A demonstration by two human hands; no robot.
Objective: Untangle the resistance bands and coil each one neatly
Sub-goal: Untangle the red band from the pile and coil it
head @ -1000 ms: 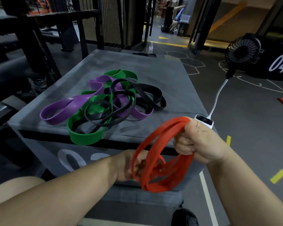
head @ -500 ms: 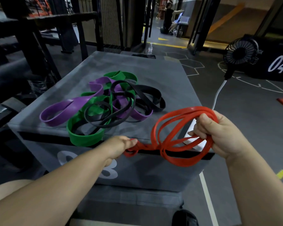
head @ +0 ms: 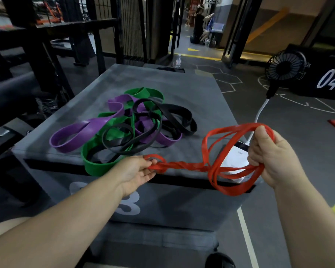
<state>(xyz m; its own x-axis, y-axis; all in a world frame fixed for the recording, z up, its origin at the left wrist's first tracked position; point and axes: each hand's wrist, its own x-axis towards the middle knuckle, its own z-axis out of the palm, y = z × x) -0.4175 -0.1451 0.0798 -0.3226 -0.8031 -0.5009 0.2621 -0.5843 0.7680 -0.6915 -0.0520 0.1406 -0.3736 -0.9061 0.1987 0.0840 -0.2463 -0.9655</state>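
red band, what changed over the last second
The left hand drew one end of the red band leftward to the front edge of the box; the right hand carried the loops rightward. The compact hoop is now a twisted strand between them. Both kept their grip. The purple band, green band and black bands stayed tangled on the box.

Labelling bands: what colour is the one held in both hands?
Orange-red; the band shows best in the head view.

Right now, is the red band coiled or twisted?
Twisted. The red band is wound into a rope from the left hand, then opens into loose loops gripped by the right hand.
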